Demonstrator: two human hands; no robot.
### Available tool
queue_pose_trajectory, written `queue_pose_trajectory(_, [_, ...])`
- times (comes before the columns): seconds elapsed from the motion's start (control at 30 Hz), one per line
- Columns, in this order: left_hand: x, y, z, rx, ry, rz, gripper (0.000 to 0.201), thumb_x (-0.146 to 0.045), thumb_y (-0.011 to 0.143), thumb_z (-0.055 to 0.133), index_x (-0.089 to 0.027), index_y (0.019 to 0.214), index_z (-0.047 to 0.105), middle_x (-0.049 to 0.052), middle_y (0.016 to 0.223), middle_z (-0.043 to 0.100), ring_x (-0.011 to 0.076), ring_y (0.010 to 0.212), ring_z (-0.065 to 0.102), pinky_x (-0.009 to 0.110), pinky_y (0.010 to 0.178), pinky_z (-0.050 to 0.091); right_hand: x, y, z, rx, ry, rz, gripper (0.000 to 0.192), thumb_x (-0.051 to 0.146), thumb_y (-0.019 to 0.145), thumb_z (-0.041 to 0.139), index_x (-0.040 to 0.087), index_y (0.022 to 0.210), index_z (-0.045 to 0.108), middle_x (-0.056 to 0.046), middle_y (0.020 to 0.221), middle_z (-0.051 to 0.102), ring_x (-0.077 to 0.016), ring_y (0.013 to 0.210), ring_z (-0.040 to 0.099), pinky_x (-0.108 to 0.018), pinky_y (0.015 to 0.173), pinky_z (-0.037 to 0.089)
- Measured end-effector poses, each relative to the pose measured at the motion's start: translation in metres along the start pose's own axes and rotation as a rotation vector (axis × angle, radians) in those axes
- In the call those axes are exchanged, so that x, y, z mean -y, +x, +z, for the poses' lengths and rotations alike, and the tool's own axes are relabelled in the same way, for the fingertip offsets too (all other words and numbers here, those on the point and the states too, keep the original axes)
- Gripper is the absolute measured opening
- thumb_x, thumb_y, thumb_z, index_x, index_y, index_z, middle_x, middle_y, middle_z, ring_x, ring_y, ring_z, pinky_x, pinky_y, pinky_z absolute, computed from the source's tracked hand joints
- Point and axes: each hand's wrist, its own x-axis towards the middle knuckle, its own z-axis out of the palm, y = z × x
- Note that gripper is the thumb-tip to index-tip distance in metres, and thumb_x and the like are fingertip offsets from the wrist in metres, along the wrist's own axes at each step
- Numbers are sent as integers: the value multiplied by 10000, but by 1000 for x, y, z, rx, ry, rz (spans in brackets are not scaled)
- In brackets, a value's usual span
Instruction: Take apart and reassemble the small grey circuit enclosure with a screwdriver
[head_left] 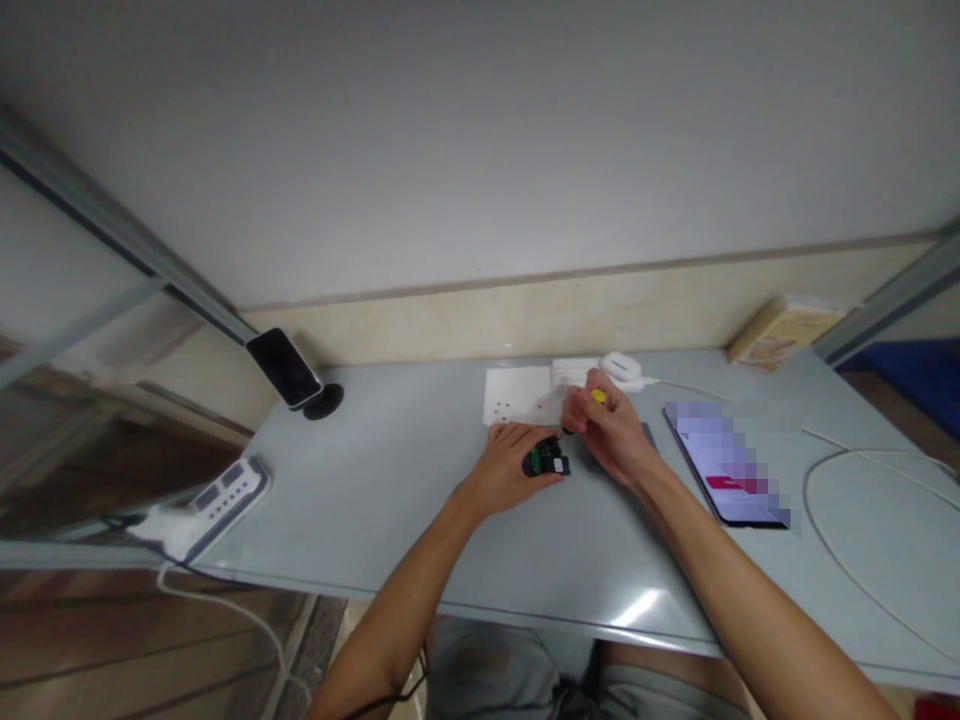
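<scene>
My left hand (508, 468) is wrapped around a small black device with a green circuit board (546, 458), keeping it on the grey table. In my right hand (611, 425) is a screwdriver with a yellow handle (598, 397). Its shaft slants down toward the upper right of the circuit board; whether the tip touches is too small to tell. Just beyond my hands lies a white sheet of paper (517, 388) with several tiny dark pieces on it, perhaps screws. Part of a dark flat object shows behind my right wrist.
To the right lies a large phone (724, 470) with its screen lit, near a looping white cable (817, 510). A white earbud case (621, 367) and a yellow box (784, 335) stand along the back. At left are a phone on a stand (285, 368) and a power strip (217, 505).
</scene>
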Motion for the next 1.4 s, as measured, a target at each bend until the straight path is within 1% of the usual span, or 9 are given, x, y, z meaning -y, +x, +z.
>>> queue_pose_trajectory(0.17, [0, 0, 1, 6, 10, -9, 541, -474, 872, 765, -285, 1337, 563, 45, 1329, 668, 259, 1244, 575, 434, 1093, 356, 1, 3, 2, -36, -6, -1, 378, 636, 869, 663, 261, 913, 661, 21, 706, 518, -125, 627, 519, -262, 605, 481])
queue_pose_trajectory(0.3, [3, 0, 3, 17, 28, -18, 609, -504, 827, 800, -279, 1343, 567, 63, 1357, 649, 277, 1268, 560, 443, 1106, 344, 3, 0, 1, -15, -70, 46, 374, 526, 725, 855, 247, 842, 636, -20, 957, 674, -165, 837, 650, -302, 764, 525])
queue_pose_trajectory(0.5, [4, 0, 3, 16, 0, -8, 662, -519, 795, 821, -280, 1356, 563, 55, 1335, 659, 272, 1248, 572, 435, 1096, 347, -2, 0, 5, -3, -48, -1, 395, 604, 794, 772, 273, 822, 557, 77, 581, 363, -104, 488, 357, -245, 507, 373])
queue_pose_trajectory(0.6, [4, 0, 3, 8, 1, -11, 646, -506, 808, 815, -280, 1356, 560, 58, 1338, 659, 272, 1254, 573, 438, 1105, 342, 0, 2, 5, -28, -20, 6, 397, 665, 854, 658, 271, 905, 644, 33, 654, 437, -135, 564, 432, -280, 552, 425])
queue_pose_trajectory(0.77, [5, 2, 7, -17, 12, -14, 616, -492, 817, 811, -285, 1342, 562, 62, 1348, 651, 275, 1268, 565, 452, 1105, 351, 5, -1, -2, 42, -81, 60, 420, 538, 685, 874, 247, 782, 587, -29, 945, 652, -177, 785, 607, -323, 720, 482])
queue_pose_trajectory(0.93, [7, 6, 10, -34, 24, 10, 642, -520, 797, 818, -269, 1335, 574, 61, 1292, 671, 269, 1221, 587, 446, 1093, 369, 0, -5, 2, 84, -143, 0, 461, 649, 747, 786, 274, 814, 527, 67, 584, 436, -124, 515, 371, -274, 550, 330])
queue_pose_trajectory(1.03, [7, 6, 11, -31, 35, 14, 638, -526, 811, 803, -277, 1350, 568, 67, 1322, 658, 270, 1247, 576, 445, 1106, 364, 1, -4, 7, 40, -136, -26, 443, 710, 858, 608, 267, 852, 597, 27, 639, 451, -155, 571, 428, -311, 586, 382])
queue_pose_trajectory(1.23, [6, 4, 10, -38, 38, 27, 606, -509, 834, 790, -272, 1345, 565, 71, 1329, 652, 265, 1257, 570, 441, 1100, 362, 9, -2, 1, -12, -164, -7, 493, 516, 624, 906, 257, 772, 513, -28, 935, 642, -201, 775, 608, -343, 698, 459])
queue_pose_trajectory(1.4, [3, 4, 7, -28, 57, 26, 581, -507, 859, 767, -276, 1347, 554, 61, 1323, 652, 256, 1250, 571, 451, 1092, 347, 7, 1, -1, -21, -152, -32, 500, 730, 754, 719, 287, 828, 498, 79, 554, 368, -134, 480, 331, -286, 525, 331])
